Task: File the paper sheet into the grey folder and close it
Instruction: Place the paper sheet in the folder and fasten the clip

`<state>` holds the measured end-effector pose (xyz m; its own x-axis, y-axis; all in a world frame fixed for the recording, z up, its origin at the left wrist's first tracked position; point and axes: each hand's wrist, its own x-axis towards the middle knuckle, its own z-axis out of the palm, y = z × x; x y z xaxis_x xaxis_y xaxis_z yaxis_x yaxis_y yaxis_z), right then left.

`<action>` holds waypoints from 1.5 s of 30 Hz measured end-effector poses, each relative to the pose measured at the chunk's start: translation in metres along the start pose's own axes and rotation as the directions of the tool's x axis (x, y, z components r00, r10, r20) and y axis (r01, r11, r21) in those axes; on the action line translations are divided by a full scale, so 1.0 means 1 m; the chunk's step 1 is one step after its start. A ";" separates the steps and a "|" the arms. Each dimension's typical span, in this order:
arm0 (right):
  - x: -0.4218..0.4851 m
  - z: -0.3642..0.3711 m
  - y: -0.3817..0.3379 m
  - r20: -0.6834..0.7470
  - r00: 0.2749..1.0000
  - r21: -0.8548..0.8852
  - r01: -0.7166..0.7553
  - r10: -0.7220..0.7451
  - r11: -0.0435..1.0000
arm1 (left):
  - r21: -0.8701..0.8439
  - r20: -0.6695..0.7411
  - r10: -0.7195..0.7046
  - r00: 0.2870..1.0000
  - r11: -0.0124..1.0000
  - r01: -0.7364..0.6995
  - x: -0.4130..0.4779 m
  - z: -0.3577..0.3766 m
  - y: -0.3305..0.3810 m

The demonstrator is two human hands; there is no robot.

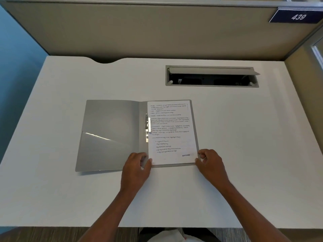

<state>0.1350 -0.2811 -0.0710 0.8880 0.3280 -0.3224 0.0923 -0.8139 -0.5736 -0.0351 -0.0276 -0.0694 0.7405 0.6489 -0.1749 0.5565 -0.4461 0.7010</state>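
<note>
The grey folder (108,133) lies open flat on the white desk, its left cover with a clear pocket, a metal clip (147,127) along the spine. A printed paper sheet (171,133) rests on the folder's right half, its left edge under the clip's white bar. My left hand (137,167) pinches the sheet's lower left corner. My right hand (210,163) grips the lower right corner of the sheet and the folder edge.
The white desk (244,154) has an open cable hatch (212,76) at the back right. A beige partition (139,28) stands behind, with a blue number plate (297,16). The desk's front edge runs just below my forearms.
</note>
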 end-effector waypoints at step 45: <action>0.072 -0.008 -0.046 -0.064 0.995 0.105 -0.066 0.074 0.992 | -0.449 0.140 -0.247 0.959 0.847 0.284 0.123 -0.019 0.033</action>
<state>0.1983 -0.2241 -0.0615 0.9195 0.2357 -0.3145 -0.0147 -0.7791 -0.6268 0.0678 0.0492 -0.0548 0.6249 0.6466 -0.4376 0.5127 0.0829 0.8546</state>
